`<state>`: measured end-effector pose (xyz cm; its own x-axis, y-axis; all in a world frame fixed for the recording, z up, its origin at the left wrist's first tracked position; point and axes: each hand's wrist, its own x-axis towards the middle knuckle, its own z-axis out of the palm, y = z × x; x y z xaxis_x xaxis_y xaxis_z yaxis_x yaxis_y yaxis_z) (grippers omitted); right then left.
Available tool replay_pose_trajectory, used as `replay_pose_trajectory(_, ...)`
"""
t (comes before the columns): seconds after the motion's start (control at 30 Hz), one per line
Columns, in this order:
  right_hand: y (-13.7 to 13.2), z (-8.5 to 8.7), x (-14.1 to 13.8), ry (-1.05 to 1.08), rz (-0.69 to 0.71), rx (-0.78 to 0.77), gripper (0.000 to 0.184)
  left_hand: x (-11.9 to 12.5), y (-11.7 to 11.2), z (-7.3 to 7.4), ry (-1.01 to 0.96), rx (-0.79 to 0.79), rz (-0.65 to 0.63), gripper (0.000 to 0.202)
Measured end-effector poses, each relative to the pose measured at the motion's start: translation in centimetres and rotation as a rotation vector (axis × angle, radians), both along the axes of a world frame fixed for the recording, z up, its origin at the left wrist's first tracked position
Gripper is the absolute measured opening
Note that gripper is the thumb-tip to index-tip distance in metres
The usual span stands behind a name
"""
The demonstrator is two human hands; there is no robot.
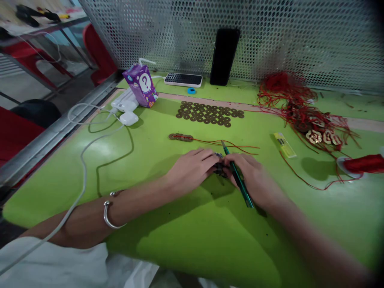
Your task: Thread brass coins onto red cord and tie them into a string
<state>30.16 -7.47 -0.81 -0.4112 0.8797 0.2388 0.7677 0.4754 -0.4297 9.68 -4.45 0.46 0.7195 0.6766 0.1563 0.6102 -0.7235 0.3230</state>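
My left hand [195, 166] and right hand [249, 176] together at bench [180, 240] centre, fingers pinched on a small dark coin cluster [220, 166], green tool [238, 176] lying across my right hand, loose coins [210, 113] at 12 o'clock, red cord tangle [297, 106] at 2 o'clock.

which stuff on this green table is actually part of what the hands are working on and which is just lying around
In use:
left hand and right hand, pinching a small dark cluster of coins
green tool in the right hand
laid-out coins
strung coins
red cord pile
red spool

Lying about:
purple carton
black phone
white chargers
yellow lighter
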Motion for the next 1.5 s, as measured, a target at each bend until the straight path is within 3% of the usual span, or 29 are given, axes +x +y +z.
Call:
replay_pose_trajectory(0.4, -0.1, 0.1, 0.3, -0.018, -0.066, -0.088, 0.025, -0.1, -0.1, 0.0, 0.072, -0.066, 0.031, 0.047)
replay_pose_trajectory(0.63, -0.1, 0.3, 0.8, -0.013, -0.078, -0.104, 0.029, -0.2, -0.3, -0.3, 0.191, -0.009, -0.051, 0.045)
replay_pose_trajectory(0.8, 0.2, 1.0, 1.3, 0.142, -0.105, -0.026, 0.016, -0.3, -0.1, -0.2, 0.273, 0.021, -0.087, 0.049)
replay_pose_trajectory(1.0, 0.0, 2.1, 2.0, 0.378, -0.115, -0.021, 0.033, -0.4, 0.1, 0.0, 0.287, 0.065, -0.112, 0.051)
replay_pose_trajectory(1.3, 0.4, 1.3, 1.6, 0.187, 0.043, -0.175, 0.019, -0.4, 0.0, -0.4, 0.251, 0.056, -0.119, 0.047)
replay_pose_trajectory(1.5, 0.3, 1.6, 1.5, 0.142, 0.065, -0.163, 0.02, -0.3, 0.0, -0.3, 0.257, 0.033, -0.116, 0.048)
